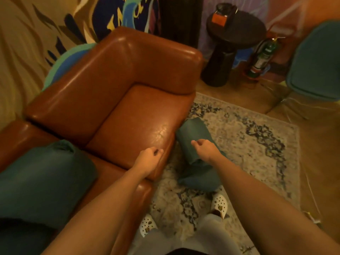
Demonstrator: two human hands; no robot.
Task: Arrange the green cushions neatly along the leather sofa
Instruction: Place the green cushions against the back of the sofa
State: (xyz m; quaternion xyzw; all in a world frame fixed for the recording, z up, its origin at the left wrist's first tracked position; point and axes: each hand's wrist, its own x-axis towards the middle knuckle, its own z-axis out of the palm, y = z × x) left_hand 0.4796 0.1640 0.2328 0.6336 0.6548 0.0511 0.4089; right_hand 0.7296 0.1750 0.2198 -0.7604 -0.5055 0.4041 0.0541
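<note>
1. Where the patterned rug (257, 144) meets it, brown leather sofa (114, 100), corner seat bare and glossy, backrest against a painted wall (22, 43).
2. Large green cushion (42, 181) lying on the sofa seat at lower left, well apart from both hands.
3. Second green cushion (195, 162) down on the rug, leaning against the sofa's front edge, partly under the right forearm.
4. Dark round side table (235, 32) beyond the sofa arm; teal chair (316, 61) at far right.
5. Left hand (149, 155) over the seat's front edge, fingers loosely curled, holding nothing.
6. Right hand (204, 147) above the floor cushion, fingers loosely curled, gripping nothing.
</note>
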